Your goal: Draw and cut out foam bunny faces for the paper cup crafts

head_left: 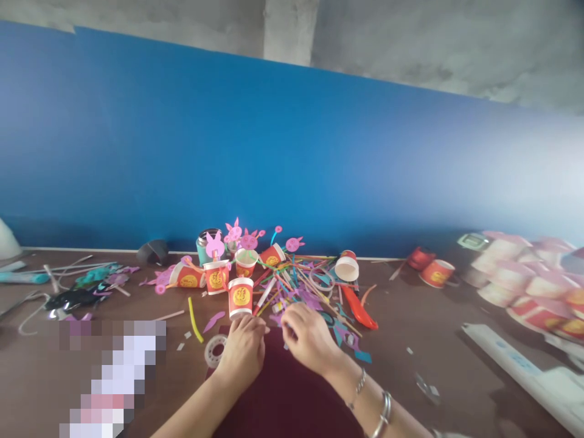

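Observation:
A red and white paper cup [240, 298] with a yellow round print stands just beyond my left hand [243, 348]. The fingers of that hand are curled in near the cup's base, and what they hold, if anything, is hidden. My right hand [308, 336] is closed too, thumb and fingers drawn together at the near edge of a pile of colored strips [314, 274]; its contents cannot be made out. A tape roll [215, 350] lies left of my left hand. Behind stand more paper cups [216, 277] with pink animal-face cutouts [214, 245].
At right are many stacked paper cups [515, 267], blurred, and a long white packet [506, 359]. Red scissors handles [358, 309] and a tipped cup [347, 266] lie beyond my right hand. A yellow strip [195, 319] is at left. A blue panel [292, 152] bounds the back.

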`<state>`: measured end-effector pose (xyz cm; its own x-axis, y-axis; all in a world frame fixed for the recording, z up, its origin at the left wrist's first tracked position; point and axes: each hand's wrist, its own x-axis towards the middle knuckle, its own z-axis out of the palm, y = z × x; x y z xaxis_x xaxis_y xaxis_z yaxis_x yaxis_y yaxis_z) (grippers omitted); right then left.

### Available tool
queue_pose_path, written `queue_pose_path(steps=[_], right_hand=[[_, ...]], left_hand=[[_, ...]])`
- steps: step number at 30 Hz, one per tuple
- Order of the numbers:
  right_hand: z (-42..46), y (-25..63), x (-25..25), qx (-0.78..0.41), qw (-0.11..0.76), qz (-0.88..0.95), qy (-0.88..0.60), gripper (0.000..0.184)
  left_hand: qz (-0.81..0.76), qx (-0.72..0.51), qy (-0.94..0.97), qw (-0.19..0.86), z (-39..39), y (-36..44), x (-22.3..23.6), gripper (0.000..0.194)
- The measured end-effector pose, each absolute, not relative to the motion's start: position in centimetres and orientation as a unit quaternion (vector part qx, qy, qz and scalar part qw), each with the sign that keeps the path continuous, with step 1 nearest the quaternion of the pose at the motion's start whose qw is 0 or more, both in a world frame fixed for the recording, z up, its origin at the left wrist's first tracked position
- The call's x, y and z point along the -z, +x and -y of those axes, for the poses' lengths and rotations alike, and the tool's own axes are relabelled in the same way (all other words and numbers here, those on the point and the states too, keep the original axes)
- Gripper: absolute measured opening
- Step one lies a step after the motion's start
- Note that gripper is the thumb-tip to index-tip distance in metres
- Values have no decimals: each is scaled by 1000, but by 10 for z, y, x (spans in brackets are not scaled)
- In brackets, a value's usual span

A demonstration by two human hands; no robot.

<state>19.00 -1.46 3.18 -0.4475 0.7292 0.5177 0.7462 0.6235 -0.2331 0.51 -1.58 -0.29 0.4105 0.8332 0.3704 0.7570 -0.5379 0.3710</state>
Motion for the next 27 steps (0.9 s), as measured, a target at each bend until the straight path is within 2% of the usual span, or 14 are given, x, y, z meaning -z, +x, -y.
queue_pose_path(steps=[4, 10, 16, 22, 27], right_hand=[[33, 185, -3, 23, 165, 892, -420, 13], [5, 196, -11, 55, 93, 858, -502, 18], [0, 197, -22, 61, 147, 824, -544, 19], [33, 186, -10, 13, 119, 882, -456, 15], [31, 189, -13, -36, 140, 877, -458, 9]], left_hand=[[-487, -234, 839, 62, 15, 4, 0, 21], [-501, -184, 844, 62, 16, 7, -2, 19], [-494, -171, 850, 68, 17, 6, -3, 20], [-479, -148, 863, 58, 19, 4, -8, 21], [-484, -167, 856, 64, 20, 6, -9, 17]])
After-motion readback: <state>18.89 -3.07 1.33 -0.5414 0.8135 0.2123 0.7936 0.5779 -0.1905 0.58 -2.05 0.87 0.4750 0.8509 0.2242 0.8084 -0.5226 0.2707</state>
